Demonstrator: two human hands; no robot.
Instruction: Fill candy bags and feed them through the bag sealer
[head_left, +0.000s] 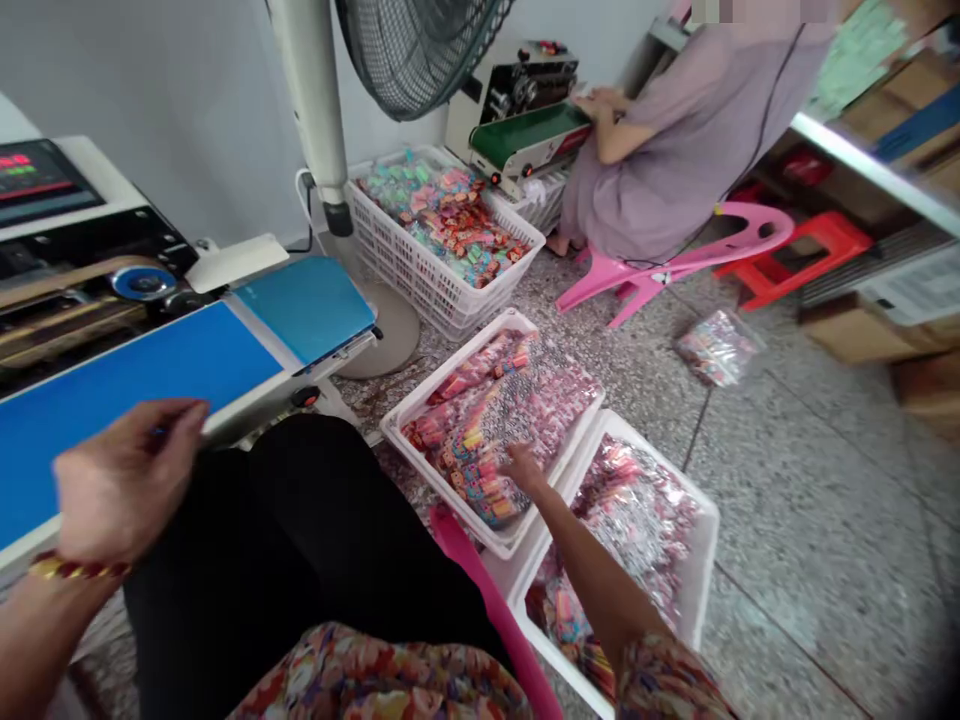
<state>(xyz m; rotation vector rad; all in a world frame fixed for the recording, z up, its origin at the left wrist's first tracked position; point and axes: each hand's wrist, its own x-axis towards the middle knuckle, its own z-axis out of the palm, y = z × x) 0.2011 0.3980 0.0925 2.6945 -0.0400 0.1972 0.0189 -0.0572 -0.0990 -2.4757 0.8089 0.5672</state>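
Observation:
My left hand point(127, 480) is raised over the near edge of the blue conveyor belt point(150, 370), its fingers curled in and thumb pressed to them. Whether anything small sits in that pinch is hidden. On my other side, my right hand point(523, 468) reaches down into a white basket point(442, 490), fingers stretched out over the small shiny packets point(480, 440) heaped there. Contact with the packets cannot be made out for certain. These packets are clear with pink, red and yellow contents. A second white basket point(697, 590) of similar packets stands under my right forearm.
Beyond the belt end stand a fan point(319, 100) and a larger white crate point(420, 270) full of packets. A seated person point(675, 150) works at another machine with a green belt point(525, 135). A pink stool point(675, 270) and a plastic bag point(720, 347) are on the floor.

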